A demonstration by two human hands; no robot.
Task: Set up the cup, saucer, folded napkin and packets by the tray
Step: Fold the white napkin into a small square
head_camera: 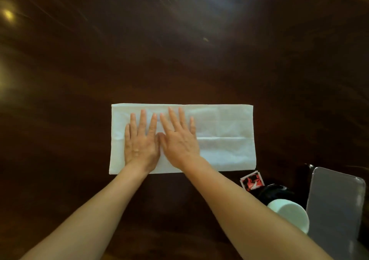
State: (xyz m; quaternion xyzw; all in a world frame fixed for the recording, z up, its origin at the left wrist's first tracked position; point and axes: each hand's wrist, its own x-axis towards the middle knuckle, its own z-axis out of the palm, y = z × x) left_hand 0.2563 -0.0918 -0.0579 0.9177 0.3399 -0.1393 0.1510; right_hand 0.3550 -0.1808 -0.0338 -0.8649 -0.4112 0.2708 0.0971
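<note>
The napkin (219, 138) lies flat on the counter (179, 60), both hands on its left half. Packet (252, 181), cup (289, 215) and tray (335, 205) sit near right.

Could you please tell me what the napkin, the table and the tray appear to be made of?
Napkin: matte white paper or thin cloth, judging by its sharp fold creases. Table: dark polished wood, glossy with light reflections and grain streaks. Tray: grey, smooth, faintly shiny, probably metal or plastic.

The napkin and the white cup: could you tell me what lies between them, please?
In the head view, a red packet lies on the table between the napkin and the cup, with something black beside it.
</note>
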